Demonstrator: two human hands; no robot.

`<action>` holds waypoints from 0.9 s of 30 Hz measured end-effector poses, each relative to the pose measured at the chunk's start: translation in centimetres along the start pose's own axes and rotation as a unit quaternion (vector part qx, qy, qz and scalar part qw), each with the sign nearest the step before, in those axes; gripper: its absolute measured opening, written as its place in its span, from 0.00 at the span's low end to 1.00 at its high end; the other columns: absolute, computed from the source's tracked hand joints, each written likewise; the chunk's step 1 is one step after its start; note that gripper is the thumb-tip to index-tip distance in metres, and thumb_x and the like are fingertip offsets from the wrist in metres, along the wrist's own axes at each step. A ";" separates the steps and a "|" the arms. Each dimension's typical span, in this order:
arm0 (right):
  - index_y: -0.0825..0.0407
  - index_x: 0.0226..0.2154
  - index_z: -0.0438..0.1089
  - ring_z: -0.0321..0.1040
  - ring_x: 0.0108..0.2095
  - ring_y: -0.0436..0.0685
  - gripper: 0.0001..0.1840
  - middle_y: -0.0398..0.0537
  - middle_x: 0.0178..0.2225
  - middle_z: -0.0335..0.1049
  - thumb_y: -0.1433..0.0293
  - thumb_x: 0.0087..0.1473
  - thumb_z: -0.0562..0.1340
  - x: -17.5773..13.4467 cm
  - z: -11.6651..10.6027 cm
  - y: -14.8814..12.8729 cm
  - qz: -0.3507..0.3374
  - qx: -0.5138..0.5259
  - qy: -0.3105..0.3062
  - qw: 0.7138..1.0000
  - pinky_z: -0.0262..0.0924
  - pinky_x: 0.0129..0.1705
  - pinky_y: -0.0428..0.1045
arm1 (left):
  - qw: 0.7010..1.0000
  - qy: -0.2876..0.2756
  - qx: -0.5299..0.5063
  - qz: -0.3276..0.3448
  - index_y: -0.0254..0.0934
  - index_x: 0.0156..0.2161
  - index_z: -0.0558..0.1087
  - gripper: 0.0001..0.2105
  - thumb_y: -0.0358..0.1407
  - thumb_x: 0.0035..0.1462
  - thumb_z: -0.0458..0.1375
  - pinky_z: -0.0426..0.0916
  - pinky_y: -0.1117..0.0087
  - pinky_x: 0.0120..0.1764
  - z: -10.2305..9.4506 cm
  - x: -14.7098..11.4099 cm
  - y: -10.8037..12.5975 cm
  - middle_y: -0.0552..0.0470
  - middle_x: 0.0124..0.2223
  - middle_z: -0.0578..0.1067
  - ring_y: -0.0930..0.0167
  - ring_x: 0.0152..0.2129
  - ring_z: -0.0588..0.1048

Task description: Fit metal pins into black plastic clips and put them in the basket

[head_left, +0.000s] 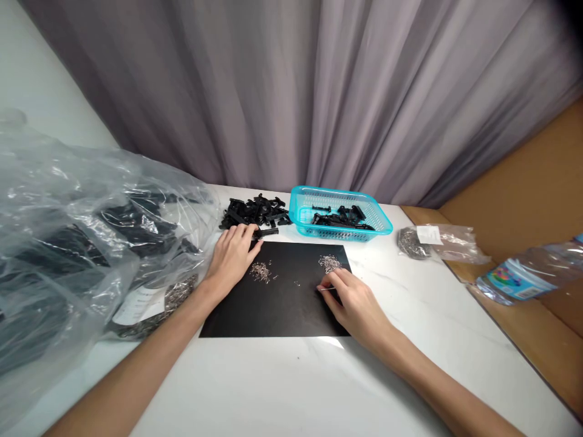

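My left hand [233, 254] is at the far left edge of the black mat [277, 309], its thumb and fingers closed about a black plastic part [268, 232] in front of a heap of similar black parts [255, 211]. My right hand [353, 297] is over the mat's right side. Its thumb and index finger pinch a thin, light metal pin [327, 289]. Just beyond those fingers lies a small pile of silvery metal pieces [330, 262]. A second pile, of coppery metal pieces [260, 272], is near my left thumb, with a few strays between the piles.
Behind the mat stands a blue plastic basket [387, 226] with several black parts in it. Large clear plastic bags [91, 200] crowd the left side. At right lie a bag of metal pieces [414, 243] and a water bottle [523, 276]. A grey curtain [273, 91] hangs behind.
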State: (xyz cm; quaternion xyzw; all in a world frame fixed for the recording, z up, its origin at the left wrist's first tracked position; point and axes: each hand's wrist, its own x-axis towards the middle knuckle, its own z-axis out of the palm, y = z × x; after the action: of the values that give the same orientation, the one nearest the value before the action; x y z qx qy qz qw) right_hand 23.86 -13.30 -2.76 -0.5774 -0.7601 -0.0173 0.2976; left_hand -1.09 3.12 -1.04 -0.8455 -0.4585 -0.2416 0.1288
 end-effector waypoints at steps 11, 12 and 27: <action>0.48 0.38 0.67 0.74 0.35 0.57 0.06 0.47 0.37 0.75 0.70 0.70 0.56 0.0 0.1 -0.1 0.021 0.024 -0.008 0.999 0.66 0.36 0.50 | 1.000 -0.010 -0.026 0.011 0.38 0.54 0.76 0.15 0.32 0.69 0.50 0.68 0.55 0.50 0.1 -0.2 -0.1 0.40 0.47 0.74 0.56 0.44 0.74; 0.48 0.39 0.67 0.74 0.34 0.56 0.06 0.46 0.38 0.76 0.70 0.70 0.56 0.0 0.0 -0.2 0.030 0.034 -0.014 0.999 0.66 0.35 0.50 | 0.999 -0.008 -0.032 0.006 0.38 0.54 0.75 0.15 0.32 0.69 0.50 0.68 0.55 0.50 0.2 -0.2 -0.1 0.41 0.47 0.74 0.56 0.43 0.74; 0.47 0.41 0.67 0.71 0.27 0.54 0.04 0.45 0.37 0.77 0.69 0.68 0.56 -0.2 -0.8 0.3 0.064 0.048 -0.016 0.997 0.65 0.31 0.49 | 0.982 0.073 -0.154 -0.077 0.39 0.42 0.70 0.03 0.36 0.68 0.55 0.70 0.65 0.42 -1.4 -0.2 0.6 0.49 0.41 0.77 0.65 0.36 0.77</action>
State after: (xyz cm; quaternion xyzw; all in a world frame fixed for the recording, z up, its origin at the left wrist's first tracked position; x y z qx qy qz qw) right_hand 24.50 -13.62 -2.29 -0.6098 -0.7263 0.0472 0.3137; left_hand -1.07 2.08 0.04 -0.7977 -0.4687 -0.3792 0.0111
